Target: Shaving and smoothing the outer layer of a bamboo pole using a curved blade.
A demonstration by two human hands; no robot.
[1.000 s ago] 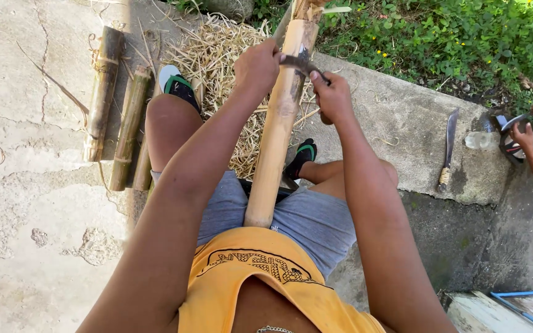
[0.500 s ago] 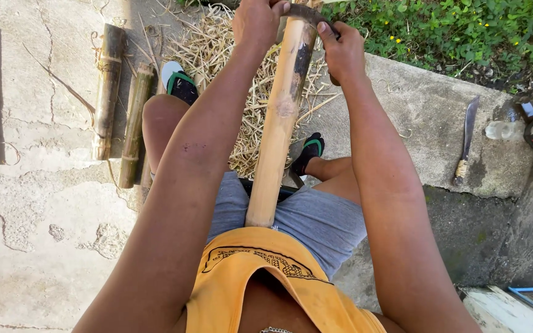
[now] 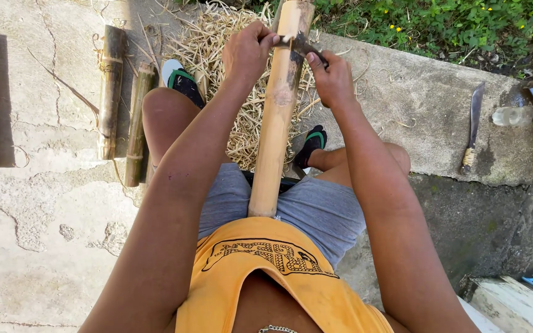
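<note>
Head view, seated bamboo work. Bamboo pole point(image 3: 277, 117): pale, propped from the person's lap up and away, butt braced against the belly so it stays steady. Drawknife-like blade point(image 3: 300, 46): laid across the pole near its far end. Left hand point(image 3: 248, 52) clenched on the blade's end left of the pole; right hand point(image 3: 331, 77) clenched on the end to its right. Straw-like shavings point(image 3: 217, 55): heaped beneath the pole. Darker bamboo lengths point(image 3: 121, 105): left of the pole. Machete point(image 3: 473, 126): well right of the pole, on the concrete ledge point(image 3: 414, 117).
</note>
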